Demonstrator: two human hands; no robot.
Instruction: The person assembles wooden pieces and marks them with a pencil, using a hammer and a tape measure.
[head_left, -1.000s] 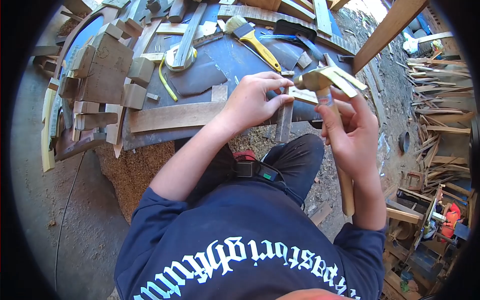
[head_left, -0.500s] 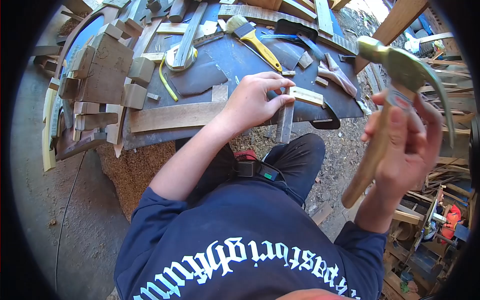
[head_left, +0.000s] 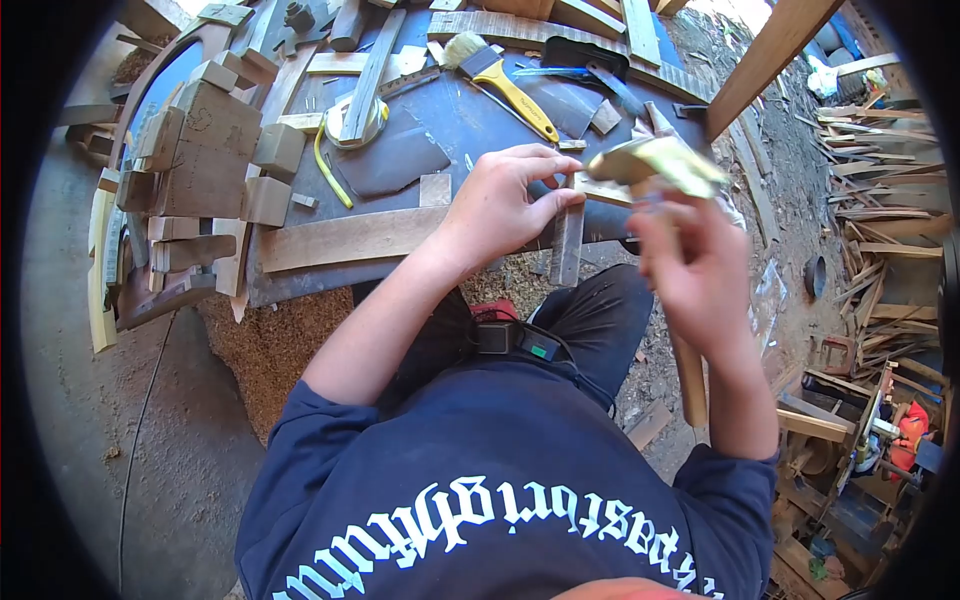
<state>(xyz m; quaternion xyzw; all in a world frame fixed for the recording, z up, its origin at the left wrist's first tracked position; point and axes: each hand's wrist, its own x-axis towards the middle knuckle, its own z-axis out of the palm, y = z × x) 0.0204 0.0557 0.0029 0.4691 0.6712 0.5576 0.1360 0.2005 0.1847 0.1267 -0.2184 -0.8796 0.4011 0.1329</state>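
My left hand (head_left: 508, 198) is closed at the table's near edge, thumb and fingertips pinching wood where two short strips meet at a corner. The pale strip (head_left: 598, 188) points right, partly covered by the hammer head. A darker wood strip (head_left: 567, 248) runs from the corner toward my lap, past the table edge. In my right hand (head_left: 700, 275) is a claw hammer (head_left: 690, 375), gripped high on its wooden handle. Its metal head is blurred by motion and appears over the pale strip; whether it touches cannot be made out.
On the dark tabletop (head_left: 395, 160) lie a yellow-handled paintbrush (head_left: 515, 95), a tape measure (head_left: 355, 125) and a long wood strip (head_left: 350, 238). A blocky wooden assembly (head_left: 215, 140) stands at left. Wood scraps (head_left: 880, 240) are heaped on the right.
My right hand has swung the hammer left, bringing its head from the far right to over the pale strip. My left hand stays in place on the wood.
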